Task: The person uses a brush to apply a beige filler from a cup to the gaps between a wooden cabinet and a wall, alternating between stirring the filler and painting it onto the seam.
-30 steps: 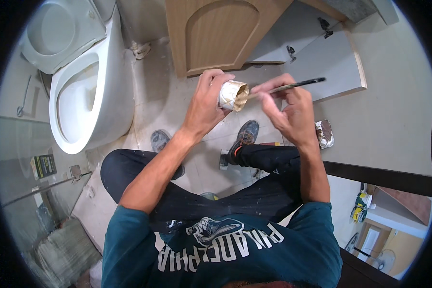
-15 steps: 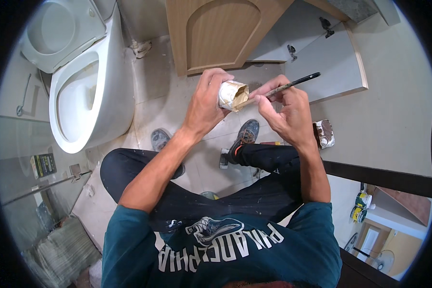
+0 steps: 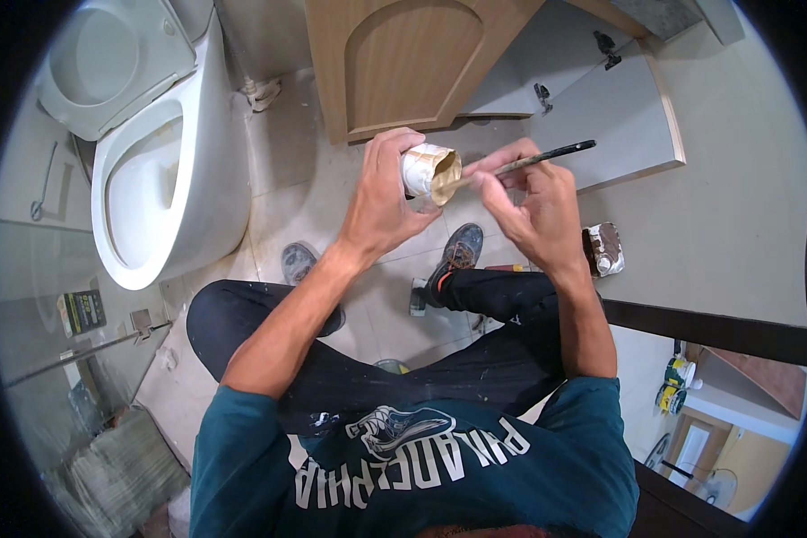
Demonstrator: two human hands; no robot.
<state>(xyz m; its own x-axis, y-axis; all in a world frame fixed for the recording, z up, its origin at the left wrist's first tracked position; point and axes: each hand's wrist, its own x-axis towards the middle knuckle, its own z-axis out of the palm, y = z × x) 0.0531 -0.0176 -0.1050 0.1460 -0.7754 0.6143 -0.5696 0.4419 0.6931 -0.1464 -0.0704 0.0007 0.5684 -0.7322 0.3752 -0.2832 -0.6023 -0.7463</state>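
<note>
A small white pot [image 3: 417, 170], its rim and inside coated in beige paint, lies tilted in the grip of my left hand [image 3: 377, 193], its mouth turned to the right. My right hand [image 3: 540, 202] pinches a slim paintbrush [image 3: 536, 160] with a black-ended handle. The brush's tip, smeared beige, is at the lower edge of the pot's mouth. How deep the paint stands in the pot cannot be seen.
Ahead stands a wooden cabinet door [image 3: 412, 67], with another cabinet door [image 3: 614, 125] swung open to its right. A toilet [image 3: 215, 179] with raised lid is at the left. A foil-wrapped brown block [image 3: 608, 249] lies right of my knee.
The pot has turned slightly in my left hand and shifted a little left, and my left thumb now shows below it. The brush tip has moved slightly left along the rim.
</note>
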